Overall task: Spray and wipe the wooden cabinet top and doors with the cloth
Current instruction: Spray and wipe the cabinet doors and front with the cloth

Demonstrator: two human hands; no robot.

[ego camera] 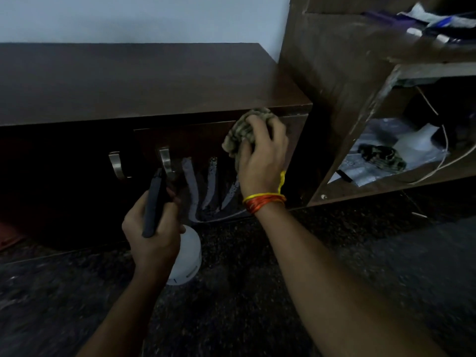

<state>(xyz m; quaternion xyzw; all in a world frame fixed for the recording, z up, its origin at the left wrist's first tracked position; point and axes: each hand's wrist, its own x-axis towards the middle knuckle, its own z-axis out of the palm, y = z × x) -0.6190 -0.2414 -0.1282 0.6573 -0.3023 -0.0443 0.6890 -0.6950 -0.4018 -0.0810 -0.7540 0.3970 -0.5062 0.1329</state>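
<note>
A low dark wooden cabinet fills the left and middle, its top (144, 78) bare. My right hand (262, 155) grips a bunched olive-grey cloth (244, 130) and presses it against the upper right of the right door (206, 140), just under the top's edge. Pale wet streaks (203, 186) run down the door below the cloth. My left hand (152, 230) holds a spray bottle by its black trigger head (154, 202), the white body (188, 256) hanging below my palm. The nozzle points toward the door near a metal handle (166, 161).
A second metal handle (117, 164) sits on the left door. A taller wooden shelf unit (342, 99) stands against the cabinet's right side, holding plastic bags, a dark cloth (381, 157) and loose wires. Dark speckled floor (257, 292) lies below.
</note>
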